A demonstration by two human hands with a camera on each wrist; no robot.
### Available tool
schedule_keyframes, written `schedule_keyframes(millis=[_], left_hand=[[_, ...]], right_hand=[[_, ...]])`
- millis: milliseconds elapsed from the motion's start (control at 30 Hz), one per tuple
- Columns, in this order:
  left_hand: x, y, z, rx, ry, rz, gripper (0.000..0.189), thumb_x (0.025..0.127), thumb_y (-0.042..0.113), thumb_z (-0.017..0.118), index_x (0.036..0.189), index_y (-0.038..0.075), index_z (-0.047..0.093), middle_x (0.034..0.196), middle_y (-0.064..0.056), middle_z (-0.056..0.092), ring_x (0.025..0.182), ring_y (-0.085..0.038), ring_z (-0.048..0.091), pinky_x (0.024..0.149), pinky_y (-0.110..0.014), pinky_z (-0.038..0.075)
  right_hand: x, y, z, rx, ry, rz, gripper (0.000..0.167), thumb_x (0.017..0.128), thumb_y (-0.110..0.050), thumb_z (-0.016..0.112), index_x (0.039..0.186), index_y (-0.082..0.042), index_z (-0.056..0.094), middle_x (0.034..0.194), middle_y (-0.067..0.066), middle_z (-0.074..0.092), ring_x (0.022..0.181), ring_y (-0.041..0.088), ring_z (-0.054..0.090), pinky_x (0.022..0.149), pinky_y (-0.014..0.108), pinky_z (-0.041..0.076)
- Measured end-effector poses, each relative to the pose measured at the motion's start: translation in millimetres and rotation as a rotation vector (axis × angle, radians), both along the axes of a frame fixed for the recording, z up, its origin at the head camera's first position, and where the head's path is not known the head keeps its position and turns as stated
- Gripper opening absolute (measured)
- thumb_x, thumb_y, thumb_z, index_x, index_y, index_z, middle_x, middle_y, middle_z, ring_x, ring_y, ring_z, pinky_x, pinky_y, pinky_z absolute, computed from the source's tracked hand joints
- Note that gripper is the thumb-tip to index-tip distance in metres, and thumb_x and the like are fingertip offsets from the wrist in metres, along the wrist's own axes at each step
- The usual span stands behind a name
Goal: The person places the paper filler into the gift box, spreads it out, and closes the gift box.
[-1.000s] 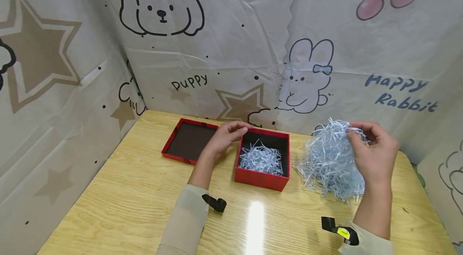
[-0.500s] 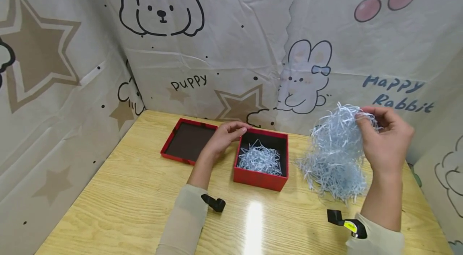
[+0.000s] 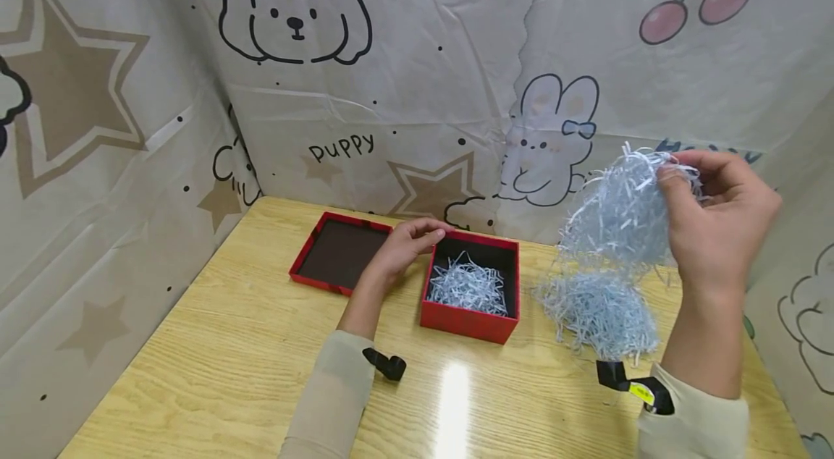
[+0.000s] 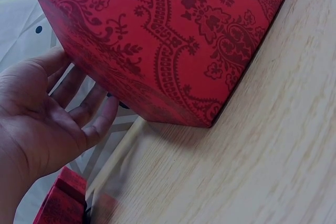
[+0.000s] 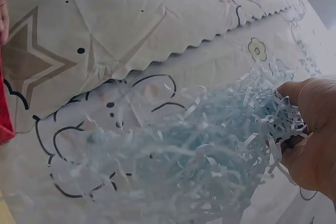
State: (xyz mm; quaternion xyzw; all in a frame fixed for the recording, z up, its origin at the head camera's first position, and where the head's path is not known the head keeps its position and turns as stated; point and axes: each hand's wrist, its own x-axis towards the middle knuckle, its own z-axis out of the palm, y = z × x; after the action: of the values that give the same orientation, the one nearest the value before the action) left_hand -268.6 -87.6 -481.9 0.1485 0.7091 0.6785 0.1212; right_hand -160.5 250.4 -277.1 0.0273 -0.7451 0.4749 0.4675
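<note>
Backdrop sheeting [image 3: 404,82], pale and creased, printed with stars, a puppy and a rabbit, stands along the far and left sides. The table [image 3: 215,358] is light wood grain with a bright glare streak on its near side.

An uncovered red box [image 3: 469,323] sits at mid-table; its outer walls carry a darker red floral scroll pattern, its interior is black. Left of it lies the shallow red lid [image 3: 342,253], dark inside facing up.

The raised tuft [image 3: 625,213] is pale blue-white shredded paper: thin, crinkled, translucent strips, loosely tangled, fraying downward. It hangs right of the box, above the loose heap [image 3: 606,310] of like shreds on the table; whether trailing strands touch the heap cannot be told.

The right hand [image 3: 723,227] pinches the tuft's top between thumb and bent fingers. The left hand [image 3: 405,249], fingers apart and relaxed, touches the box's far left corner.

A smaller paper bed [image 3: 469,289] of similar strips partly fills the box, below the rim.
</note>
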Motion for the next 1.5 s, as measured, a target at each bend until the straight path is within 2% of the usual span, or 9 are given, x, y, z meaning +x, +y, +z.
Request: schedule_keyframes(millis=[200,367,733,867,1000,1200,1333,1433,1500], left_hand=[[-0.8,0.5,-0.1,0.000,0.003,-0.003,0.024,0.107,0.024,0.066,0.125,0.013,0.077,0.130,-0.004,0.070,0.131,-0.024,0.061,0.113,-0.047,0.049],[-1.8,0.1,0.5,-0.005,-0.003,0.006,0.023,0.106,0.024,0.066,0.124,0.013,0.077,0.129,-0.004,0.070,0.129,-0.024,0.062,0.112,-0.046,0.050],[-1.5,-4.1,1.1,0.000,-0.013,0.012,0.024,0.106,0.025,0.066,0.125,0.014,0.076,0.129,-0.006,0.069,0.133,-0.030,0.060,0.114,-0.048,0.048],[-2.1,-4.4,0.3,0.012,-0.011,0.004,0.025,0.107,0.025,0.066,0.126,0.013,0.076,0.129,-0.006,0.069,0.135,-0.032,0.059,0.115,-0.049,0.048],[-2.0,-5.0,-0.6,0.022,-0.011,-0.002,0.025,0.107,0.024,0.066,0.127,0.011,0.075,0.129,-0.006,0.069,0.137,-0.035,0.057,0.115,-0.049,0.047],[-1.1,-6.0,-1.2,0.049,-0.028,-0.004,0.027,0.107,0.019,0.065,0.128,0.004,0.073,0.131,-0.015,0.068,0.137,-0.042,0.055,0.115,-0.052,0.047],[-2.0,-3.7,-2.6,0.061,-0.023,0.007,0.027,0.107,0.013,0.064,0.129,-0.001,0.070,0.127,-0.015,0.068,0.123,-0.031,0.064,0.108,-0.044,0.053],[-2.6,-0.8,-3.2,0.076,-0.021,0.018,0.025,0.107,0.009,0.063,0.128,-0.004,0.069,0.119,-0.009,0.070,0.105,-0.018,0.067,0.092,-0.032,0.058],[-2.8,1.4,-2.8,0.088,-0.020,0.023,0.025,0.106,0.007,0.062,0.128,-0.006,0.069,0.114,-0.006,0.071,0.097,-0.013,0.066,0.085,-0.026,0.057]], right_hand=[[-3.6,-7,19.8,-0.064,0.101,0.046,0.008,0.090,0.007,0.073,0.096,0.011,0.077,0.083,-0.008,0.069,0.066,0.008,0.050,0.058,0.012,0.042],[-0.8,-15,38.6,-0.043,0.170,0.052,0.006,0.090,0.005,0.075,0.095,0.009,0.078,0.082,-0.008,0.070,0.067,0.007,0.052,0.060,0.012,0.044],[8.5,-48,71.8,-0.147,0.191,0.131,0.006,0.089,0.006,0.076,0.095,0.008,0.078,0.086,0.002,0.072,0.071,0.013,0.057,0.066,0.017,0.051],[11.5,-62,77.0,-0.125,0.180,0.149,0.006,0.090,0.005,0.077,0.095,0.001,0.080,0.089,0.003,0.072,0.074,0.014,0.057,0.067,0.018,0.050],[9.1,-78,74.7,-0.092,0.182,0.211,0.010,0.091,0.005,0.076,0.096,-0.003,0.080,0.089,0.004,0.072,0.073,0.015,0.055,0.064,0.018,0.049],[0.4,-103,57.6,-0.054,0.160,0.346,0.010,0.092,0.006,0.075,0.099,0.001,0.078,0.090,0.004,0.071,0.071,0.018,0.055,0.060,0.017,0.050],[-4.0,-116,42.5,-0.033,0.123,0.418,0.011,0.092,0.004,0.076,0.103,0.007,0.076,0.092,0.003,0.073,0.072,0.019,0.058,0.062,0.018,0.054],[-6.2,-121,29.2,-0.033,0.082,0.452,0.011,0.093,0.003,0.077,0.103,0.007,0.076,0.094,0.005,0.073,0.073,0.020,0.058,0.060,0.019,0.053],[-7.4,-124,19.3,-0.050,0.049,0.457,0.010,0.093,0.002,0.077,0.102,0.005,0.076,0.095,0.009,0.073,0.074,0.021,0.058,0.059,0.019,0.051]])
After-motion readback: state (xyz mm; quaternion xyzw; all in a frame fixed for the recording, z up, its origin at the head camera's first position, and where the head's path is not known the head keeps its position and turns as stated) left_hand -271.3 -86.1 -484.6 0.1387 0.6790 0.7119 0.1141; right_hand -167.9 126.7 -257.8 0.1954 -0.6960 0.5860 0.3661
